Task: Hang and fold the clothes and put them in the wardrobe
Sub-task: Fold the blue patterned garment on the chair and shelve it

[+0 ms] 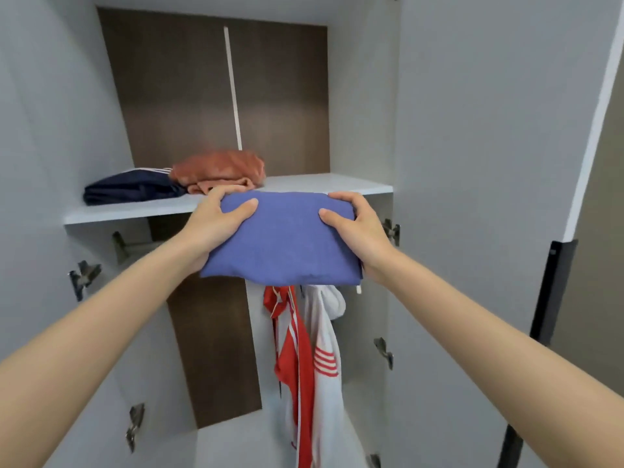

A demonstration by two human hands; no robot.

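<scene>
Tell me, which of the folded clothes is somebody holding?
The blue folded garment, held between the left grip and right grip. The navy garment and orange garment just lie on the shelf.

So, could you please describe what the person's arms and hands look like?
The left arm and right arm are bare, with no sleeves in view. The left hand and right hand wear no gloves, rings, watch or bracelet.

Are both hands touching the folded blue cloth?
Touching. Head view: left hand and right hand grip opposite ends of the folded blue cloth, thumbs on top.
</scene>
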